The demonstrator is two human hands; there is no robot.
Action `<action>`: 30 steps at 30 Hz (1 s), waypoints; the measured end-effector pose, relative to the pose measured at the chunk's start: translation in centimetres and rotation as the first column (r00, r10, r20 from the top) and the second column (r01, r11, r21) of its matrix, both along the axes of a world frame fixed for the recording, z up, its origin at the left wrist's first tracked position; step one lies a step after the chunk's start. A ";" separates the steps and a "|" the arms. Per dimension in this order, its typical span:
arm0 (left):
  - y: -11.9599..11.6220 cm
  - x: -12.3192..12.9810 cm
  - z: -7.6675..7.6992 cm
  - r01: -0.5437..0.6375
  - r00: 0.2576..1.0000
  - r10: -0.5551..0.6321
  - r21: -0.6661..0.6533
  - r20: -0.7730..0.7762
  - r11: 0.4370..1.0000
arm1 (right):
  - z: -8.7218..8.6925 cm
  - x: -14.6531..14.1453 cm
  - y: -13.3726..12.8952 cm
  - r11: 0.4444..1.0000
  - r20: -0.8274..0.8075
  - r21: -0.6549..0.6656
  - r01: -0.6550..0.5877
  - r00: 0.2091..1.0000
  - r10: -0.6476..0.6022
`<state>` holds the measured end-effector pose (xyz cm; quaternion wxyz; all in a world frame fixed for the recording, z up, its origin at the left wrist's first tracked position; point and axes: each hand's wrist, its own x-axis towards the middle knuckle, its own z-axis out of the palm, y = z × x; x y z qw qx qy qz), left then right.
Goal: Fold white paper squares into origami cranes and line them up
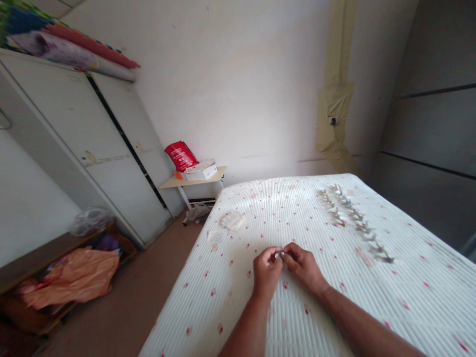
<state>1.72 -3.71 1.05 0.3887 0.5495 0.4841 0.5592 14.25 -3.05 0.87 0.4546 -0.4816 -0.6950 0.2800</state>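
Note:
Over the middle of the bed, my left hand [267, 265] and my right hand [303, 265] meet at the fingertips. Both are closed in a pinch on a small whitish-grey piece [278, 255], mostly covered by the fingers; its kind is too small to tell. To the right, several small folded-looking figures [366, 230] in grey and brownish tones stand in two slanting rows on the bed. Left of my hands lies a loose pile of printed paper pieces [233, 219], with a separate printed piece [214, 237] in front of it.
The bed [297, 317] has a white ribbed cover with red dots. Beyond its left far corner, a small table [169, 183] bears a red bag [181, 155] and a white box [202, 172]. A white cabinet [111, 148] and an orange plastic bag [74, 275] are at left.

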 end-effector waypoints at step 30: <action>-0.1 -0.6 0.3 0.152 0.975 -0.135 -0.091 0.174 0.984 | -0.1 0.2 0.2 0.975 0.198 0.216 0.057 0.975 -0.101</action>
